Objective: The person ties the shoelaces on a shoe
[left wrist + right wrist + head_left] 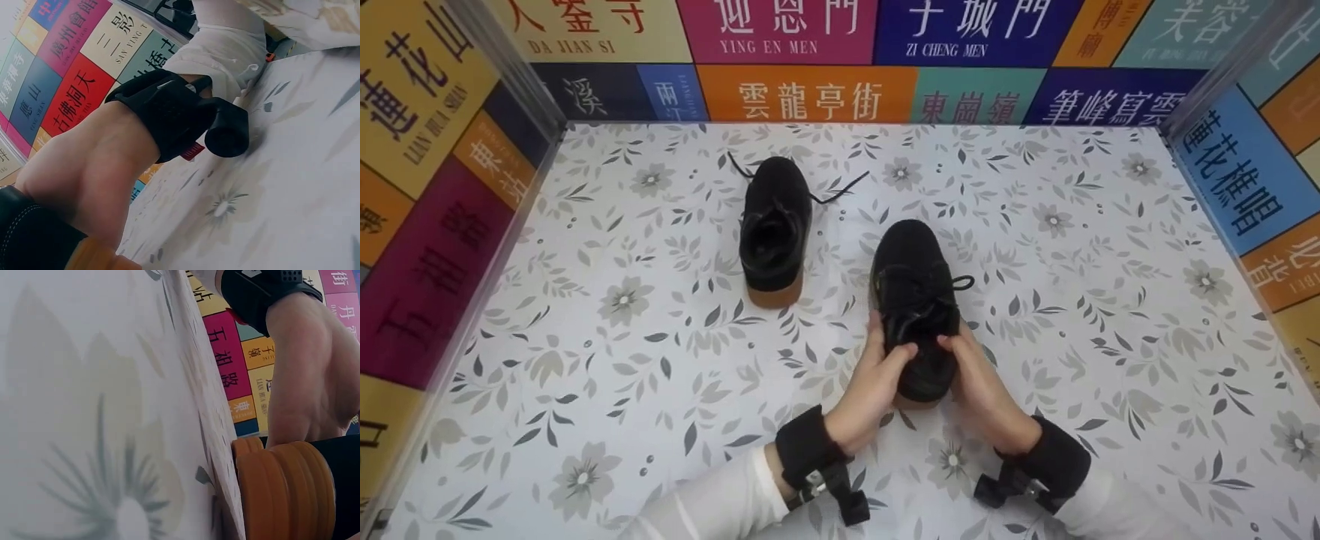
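A black lace-up shoe (pixel 911 262) with a tan sole is between both hands, toe pointing away from me. My left hand (pixel 868 386) grips its left side near the heel, and my right hand (pixel 988 386) holds the right side; both thumbs lie at the opening's rim. A lace loop (pixel 964 283) sticks out to the right. Farther back on the left stands the other black shoe (pixel 775 225), its laces (pixel 844 189) spread loose on both sides. The right wrist view shows the held shoe's ridged tan sole (pixel 287 489) close up, with the left hand (pixel 304 365) behind it.
The shoes are on a white surface (pixel 585 375) printed with grey leaves and flowers. Colourful panels with lettering (pixel 810 94) wall it at the back, left (pixel 427 247) and right (pixel 1237 180). Black straps with small cameras (pixel 814 457) circle both wrists.
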`<state>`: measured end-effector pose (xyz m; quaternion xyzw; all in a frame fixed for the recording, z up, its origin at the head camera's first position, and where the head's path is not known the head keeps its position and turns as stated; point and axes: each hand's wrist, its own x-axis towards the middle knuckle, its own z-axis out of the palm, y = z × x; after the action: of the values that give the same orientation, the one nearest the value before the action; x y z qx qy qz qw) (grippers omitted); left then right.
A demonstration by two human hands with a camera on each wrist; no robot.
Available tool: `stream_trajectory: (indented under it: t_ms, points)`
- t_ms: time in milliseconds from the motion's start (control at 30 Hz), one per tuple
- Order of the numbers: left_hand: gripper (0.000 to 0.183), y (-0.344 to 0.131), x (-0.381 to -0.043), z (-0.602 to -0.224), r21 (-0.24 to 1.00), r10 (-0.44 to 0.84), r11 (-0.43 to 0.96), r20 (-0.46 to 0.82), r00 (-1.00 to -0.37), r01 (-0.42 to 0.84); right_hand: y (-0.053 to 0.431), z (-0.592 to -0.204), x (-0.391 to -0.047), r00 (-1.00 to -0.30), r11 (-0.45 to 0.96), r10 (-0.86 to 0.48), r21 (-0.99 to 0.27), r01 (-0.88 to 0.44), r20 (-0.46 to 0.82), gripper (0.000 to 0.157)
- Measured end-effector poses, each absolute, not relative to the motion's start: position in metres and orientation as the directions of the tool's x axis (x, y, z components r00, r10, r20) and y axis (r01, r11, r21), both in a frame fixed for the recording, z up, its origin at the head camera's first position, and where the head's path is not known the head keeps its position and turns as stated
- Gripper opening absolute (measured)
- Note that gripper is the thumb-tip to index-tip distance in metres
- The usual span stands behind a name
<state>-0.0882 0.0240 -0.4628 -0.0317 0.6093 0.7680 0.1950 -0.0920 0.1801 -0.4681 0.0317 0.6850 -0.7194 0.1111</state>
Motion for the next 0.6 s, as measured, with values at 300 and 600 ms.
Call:
stream_trajectory:
  t_ms: [300, 600]
  points:
    - [0.084, 0.058, -0.122, -0.452, 0.927, 0.276, -0.179, -0.275, -0.921, -0.33, 0.209, -0.459, -0.116, -0.97, -0.139, 0.06, -0.964, 0.227, -0.237, 0.046]
    - [0.074, 0.096, -0.153, -0.444, 0.941, 0.287, -0.172, -0.237, -0.928, -0.293, 0.248, -0.451, -0.142, -0.948, -0.254, 0.234, -0.955, 0.153, -0.215, 0.03]
